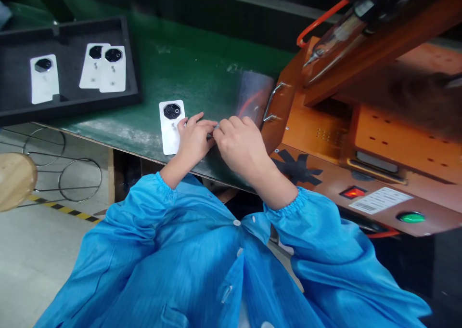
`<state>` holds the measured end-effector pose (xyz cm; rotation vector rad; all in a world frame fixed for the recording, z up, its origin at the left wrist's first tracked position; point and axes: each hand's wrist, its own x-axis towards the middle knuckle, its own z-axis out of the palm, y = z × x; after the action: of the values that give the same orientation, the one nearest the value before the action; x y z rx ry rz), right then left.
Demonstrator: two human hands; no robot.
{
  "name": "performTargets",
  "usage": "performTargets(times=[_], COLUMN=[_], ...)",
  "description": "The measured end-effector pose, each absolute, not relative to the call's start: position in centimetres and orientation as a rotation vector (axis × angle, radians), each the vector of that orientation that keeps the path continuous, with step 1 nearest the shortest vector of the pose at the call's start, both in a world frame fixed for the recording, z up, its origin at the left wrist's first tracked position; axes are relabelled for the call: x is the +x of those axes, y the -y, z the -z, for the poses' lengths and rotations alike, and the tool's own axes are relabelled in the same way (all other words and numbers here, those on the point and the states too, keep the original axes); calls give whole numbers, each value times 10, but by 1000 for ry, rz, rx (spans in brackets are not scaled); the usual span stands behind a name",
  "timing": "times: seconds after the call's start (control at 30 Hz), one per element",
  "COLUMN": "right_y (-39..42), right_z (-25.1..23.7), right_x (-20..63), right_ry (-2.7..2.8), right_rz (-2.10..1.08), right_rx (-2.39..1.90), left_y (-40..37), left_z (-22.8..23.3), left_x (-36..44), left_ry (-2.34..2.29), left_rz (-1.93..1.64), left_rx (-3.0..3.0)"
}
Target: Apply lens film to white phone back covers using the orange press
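My left hand and my right hand meet over the green table, fingertips pinched together around something small and dark that I cannot make out. Beside my left hand lies a white phone back cover with a dark camera area at its top end; the left fingers overlap its right edge. The fingers of my right hand are curled, hiding most of what lies between the two hands.
On the left, a black tray holds a few more white covers. An orange machine with a metal handle, a red switch and a green button stands on the right. Near it lies a clear plastic piece. A wooden stool stands lower left.
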<state>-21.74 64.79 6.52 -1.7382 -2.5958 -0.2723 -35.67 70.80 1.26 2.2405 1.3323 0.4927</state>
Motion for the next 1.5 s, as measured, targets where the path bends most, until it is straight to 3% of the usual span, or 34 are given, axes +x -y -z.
performTargets(times=[0.2, 0.33, 0.57, 0.67, 0.9, 1.23, 1.5], right_y=[-640, -619, -620, -636, -664, -707, -716], right_z=[-71, -93, -106, -90, -67, -34, -36], right_x=[-215, -199, -195, -200, -212, -258, -255], right_ry=[2649, 2342, 1327, 1172, 1276, 1566, 1658], right_rz=[287, 248, -558, -698, -846, -1025, -1069], right_rx=[-1787, -1863, -1676, -1584, -1609, -1718, -1835], left_y=[-702, -693, -685, -684, -658, -611, -612], left_z=[-13, -14, -11, -13, 4, 38, 48], left_x=[-364, -373, -379, -406, -497, -467, -472], left_ry=[-1250, -1106, -991, -945, -1205, -1251, -1291], left_rz=[-382, -258, -266, -375, -584, -925, -838], left_rx=[2370, 2476, 2550, 2561, 2648, 2583, 2516])
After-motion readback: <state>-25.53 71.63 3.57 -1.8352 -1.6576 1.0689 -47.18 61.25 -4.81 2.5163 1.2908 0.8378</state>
